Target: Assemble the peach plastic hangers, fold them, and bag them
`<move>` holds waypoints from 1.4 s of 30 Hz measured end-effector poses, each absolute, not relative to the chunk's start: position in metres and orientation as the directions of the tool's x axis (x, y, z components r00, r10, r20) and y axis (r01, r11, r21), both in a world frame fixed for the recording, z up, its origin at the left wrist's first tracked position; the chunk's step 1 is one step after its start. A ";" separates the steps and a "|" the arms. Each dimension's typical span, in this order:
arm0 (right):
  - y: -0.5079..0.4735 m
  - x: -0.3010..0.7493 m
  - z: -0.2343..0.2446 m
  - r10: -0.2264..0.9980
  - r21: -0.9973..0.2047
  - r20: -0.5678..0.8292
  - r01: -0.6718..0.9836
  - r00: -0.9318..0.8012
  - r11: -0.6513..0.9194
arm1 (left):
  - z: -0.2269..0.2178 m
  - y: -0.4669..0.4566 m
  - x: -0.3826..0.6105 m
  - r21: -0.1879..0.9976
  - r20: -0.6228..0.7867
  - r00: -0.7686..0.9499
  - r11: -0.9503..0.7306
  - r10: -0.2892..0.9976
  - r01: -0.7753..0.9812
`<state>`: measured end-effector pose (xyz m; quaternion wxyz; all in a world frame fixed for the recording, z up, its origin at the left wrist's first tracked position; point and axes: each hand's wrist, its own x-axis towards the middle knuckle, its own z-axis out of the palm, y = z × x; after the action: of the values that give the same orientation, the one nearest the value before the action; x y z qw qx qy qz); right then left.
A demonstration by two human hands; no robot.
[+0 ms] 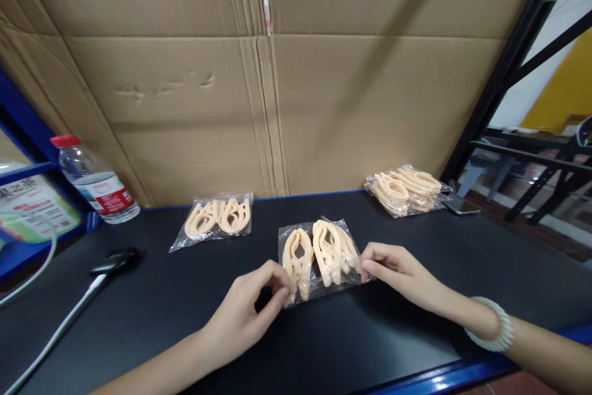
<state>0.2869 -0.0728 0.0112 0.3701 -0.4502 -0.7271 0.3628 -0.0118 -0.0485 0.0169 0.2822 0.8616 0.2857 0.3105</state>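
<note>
A clear plastic bag of peach-coloured folding hangers (327, 253) lies on the black table in front of me. My left hand (252, 305) pinches the bag's lower left edge between thumb and fingers. At the opposite side, my right hand (400, 270) grips the lower right edge, fingertips closed on the film. A bracelet of pale beads circles my right wrist. Farther back on the left lies a second bag of hangers (218, 217), flat and apart from my hands. At the back right, a fuller bag or pile of bagged hangers (406, 190) rests near the cardboard.
A tall cardboard wall (185, 87) closes off the table's back edge. A water bottle with a red cap (99, 182) stands at the left. Nearby is a black device (113, 261) with a white cable. A phone (461, 204) lies beside the right-hand pile.
</note>
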 end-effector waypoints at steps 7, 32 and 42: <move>-0.059 0.280 0.001 0.967 -0.939 0.104 0.298 -0.233 0.173 | 0.006 -0.042 -0.007 0.837 0.256 0.491 -0.445 0.833 0.319; -0.051 0.284 -0.008 0.941 -0.654 0.309 0.687 -0.138 0.316 | 0.000 -0.029 -0.015 0.235 0.450 0.753 -0.877 0.480 0.419; -0.033 0.300 -0.004 0.968 -0.703 0.216 0.668 -0.127 0.244 | 0.014 -0.031 -0.011 0.347 0.321 0.791 -0.842 0.520 0.412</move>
<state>0.3003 -0.0326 -0.0041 0.3315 -0.5715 -0.7157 0.2265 -0.0109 -0.0312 0.0139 0.1307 0.9373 0.2487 0.2062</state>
